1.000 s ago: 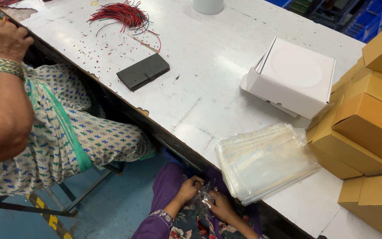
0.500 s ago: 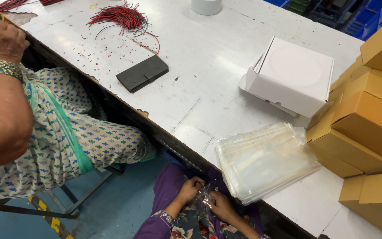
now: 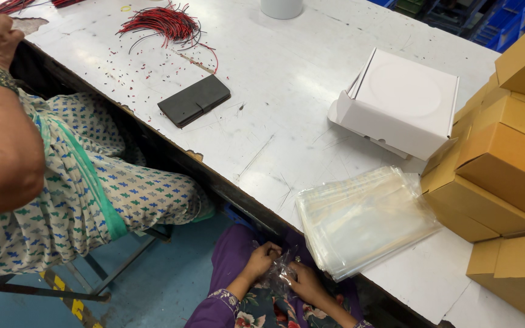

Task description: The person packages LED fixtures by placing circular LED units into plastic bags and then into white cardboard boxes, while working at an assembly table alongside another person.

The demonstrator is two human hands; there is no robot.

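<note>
**Small clear bag worked in the lap, below the surface edge**

The left hand [image 3: 261, 260] and right hand [image 3: 304, 282] both pinch a small crinkled clear bag [image 3: 279, 274] between them, low over the lap. Slippery film could slide from the fingertips and drop to the blue floor [image 3: 171, 285]. Just above the right hand, a stack of clear bags [image 3: 366, 218] overhangs the white surface [image 3: 287, 103]; a nudge might spill it. Beyond stand brown cartons [image 3: 505, 164].

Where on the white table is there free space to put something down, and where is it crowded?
Bare patch: white table between the black flat wallet and the white cardboard box. Crowded: the right edge, with the stack of clear plastic bags against the brown cardboard boxes; red wires at the far left.
</note>
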